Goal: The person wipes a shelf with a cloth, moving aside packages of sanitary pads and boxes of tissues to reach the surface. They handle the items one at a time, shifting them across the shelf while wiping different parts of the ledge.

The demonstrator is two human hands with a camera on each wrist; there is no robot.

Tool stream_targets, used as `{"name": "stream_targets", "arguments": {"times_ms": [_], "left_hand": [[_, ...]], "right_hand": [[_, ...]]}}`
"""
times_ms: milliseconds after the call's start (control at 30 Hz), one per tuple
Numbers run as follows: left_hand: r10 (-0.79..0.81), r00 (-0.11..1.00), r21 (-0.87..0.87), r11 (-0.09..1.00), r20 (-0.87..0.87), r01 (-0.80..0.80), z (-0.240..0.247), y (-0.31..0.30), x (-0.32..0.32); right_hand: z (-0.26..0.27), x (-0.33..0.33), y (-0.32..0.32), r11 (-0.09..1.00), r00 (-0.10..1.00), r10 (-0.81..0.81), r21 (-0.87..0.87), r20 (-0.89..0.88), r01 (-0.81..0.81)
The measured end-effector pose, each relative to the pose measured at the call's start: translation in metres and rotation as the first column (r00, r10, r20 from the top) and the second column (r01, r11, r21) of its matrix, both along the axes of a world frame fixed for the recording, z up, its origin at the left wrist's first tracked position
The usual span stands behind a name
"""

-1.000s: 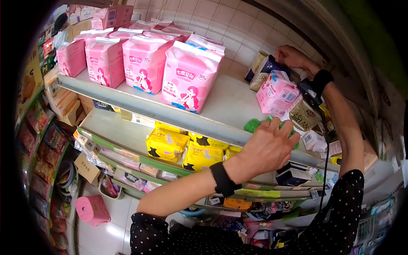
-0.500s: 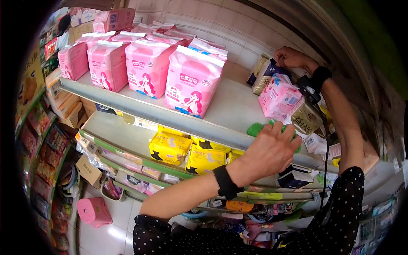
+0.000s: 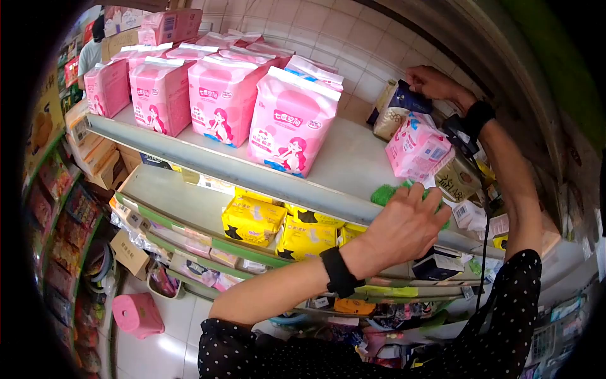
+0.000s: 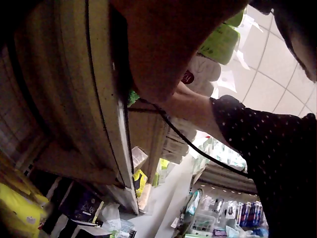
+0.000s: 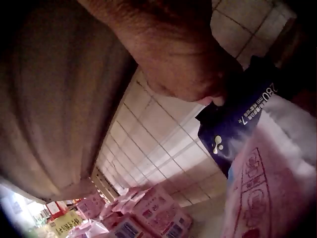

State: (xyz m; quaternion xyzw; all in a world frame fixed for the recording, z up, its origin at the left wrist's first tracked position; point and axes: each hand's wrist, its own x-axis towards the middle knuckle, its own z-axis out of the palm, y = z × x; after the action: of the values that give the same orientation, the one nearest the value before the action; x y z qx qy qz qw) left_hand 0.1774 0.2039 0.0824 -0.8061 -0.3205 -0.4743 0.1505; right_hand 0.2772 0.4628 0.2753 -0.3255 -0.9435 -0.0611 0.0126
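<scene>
My right hand [image 3: 432, 84] reaches to the back right of the top shelf [image 3: 353, 151] and grips the upper edge of a navy and cream sanitary pad pack [image 3: 410, 96]. In the right wrist view, its fingertips pinch the dark film of that navy pack [image 5: 233, 126], printed with 280. A pink pack [image 3: 416, 148] leans just in front of it. My left hand [image 3: 404, 221] is at the shelf's front edge, fingers curled over a fuzzy green cloth [image 3: 383, 194]. In the left wrist view, only a bit of green cloth [image 4: 132, 97] shows beside the hand.
Pink pad packs [image 3: 293, 123] stand in rows on the left of the top shelf. Yellow packs [image 3: 252, 218] sit one shelf lower. A gold pack [image 3: 457, 179] lies right of the pink one. A black cable [image 3: 485, 252] hangs from the right wrist. A pink stool [image 3: 139, 314] stands below.
The view has shifted slightly, so the shelf goods appear a little further right. Both hands keep their places, the right on the navy pack and the left on the green cloth.
</scene>
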Motion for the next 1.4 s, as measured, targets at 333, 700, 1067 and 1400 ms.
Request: {"name": "stream_targets", "arguments": {"times_ms": [333,700,1067,1400], "left_hand": [[-0.010,1.000,0.009,1.000,0.019,0.009,-0.002,0.002,0.002],[-0.010,1.000,0.017,1.000,0.019,0.010,0.000,0.004,0.002],[-0.033,0.999,-0.018,0.999,0.009,0.033,0.002,0.004,0.001],[-0.030,0.999,-0.031,0.999,-0.020,0.029,0.003,0.003,0.000]], "right_hand": [[0.002,-0.058,-0.031,0.938,0.925,0.346,0.056,-0.159,-0.341],[-0.008,-0.096,-0.048,0.938,0.939,0.342,-0.055,-0.029,-0.343],[0.008,-0.013,0.011,0.930,0.927,-0.322,-0.119,0.191,0.347],[0.012,-0.015,0.044,0.985,0.987,0.147,0.085,0.061,-0.152]]}}
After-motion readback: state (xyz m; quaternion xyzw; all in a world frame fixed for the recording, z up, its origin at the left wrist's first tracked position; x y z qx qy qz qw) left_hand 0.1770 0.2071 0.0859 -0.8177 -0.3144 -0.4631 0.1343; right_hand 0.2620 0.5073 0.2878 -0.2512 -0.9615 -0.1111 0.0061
